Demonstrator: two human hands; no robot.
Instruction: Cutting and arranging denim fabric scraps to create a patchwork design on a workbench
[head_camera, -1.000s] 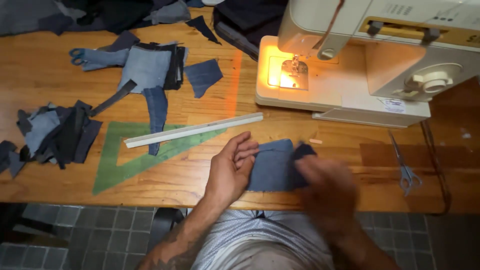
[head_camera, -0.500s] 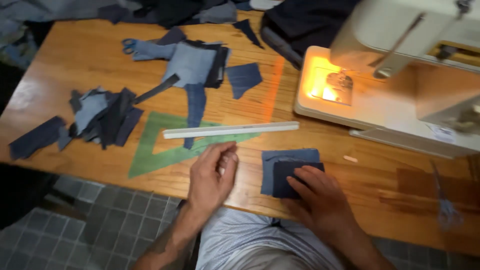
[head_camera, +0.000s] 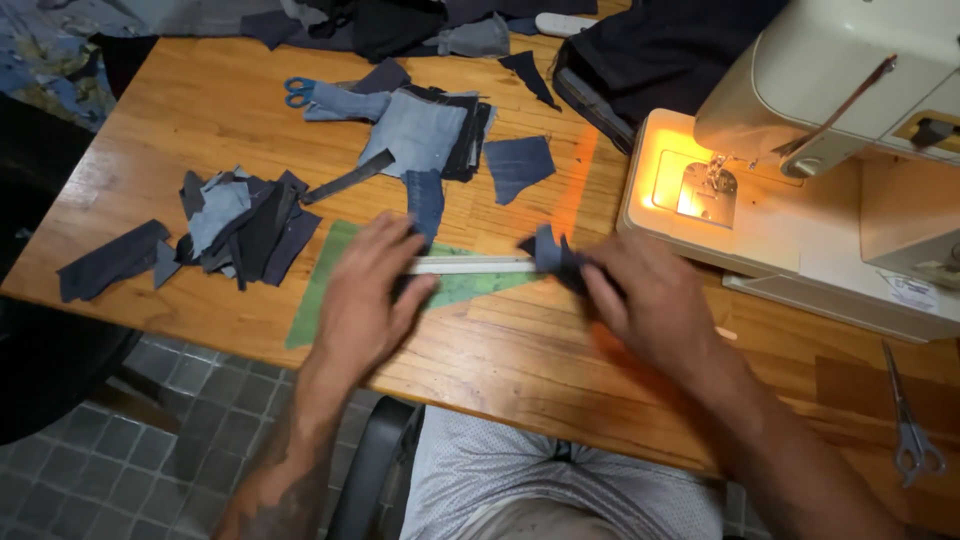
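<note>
Pinching a small dark denim scrap (head_camera: 552, 255) between thumb and fingers, the right hand (head_camera: 650, 300) held it just above the wooden worktop (head_camera: 200, 110), its grip pressed together on the folded cloth. The scrap sat at the right end of a white ruler (head_camera: 470, 265), touching or overlapping it; which of the two could not be told. The left hand (head_camera: 368, 295) lay flat, fingers spread loosely, its grip resting on the ruler's left end and on the green triangular template (head_camera: 310, 310) beneath it. Behind the hands lay a loose heap of denim pieces (head_camera: 235, 225) to the left, and a stack of paler denim patches (head_camera: 420, 135) farther back, with blue-handled scissors (head_camera: 298, 92) just beside that stack. A cream sewing machine (head_camera: 830, 130) stood to the right, its lamp throwing orange light on the needle plate. Small metal scissors (head_camera: 910, 430) lay near the worktop's right edge, well apart from both hands.
</note>
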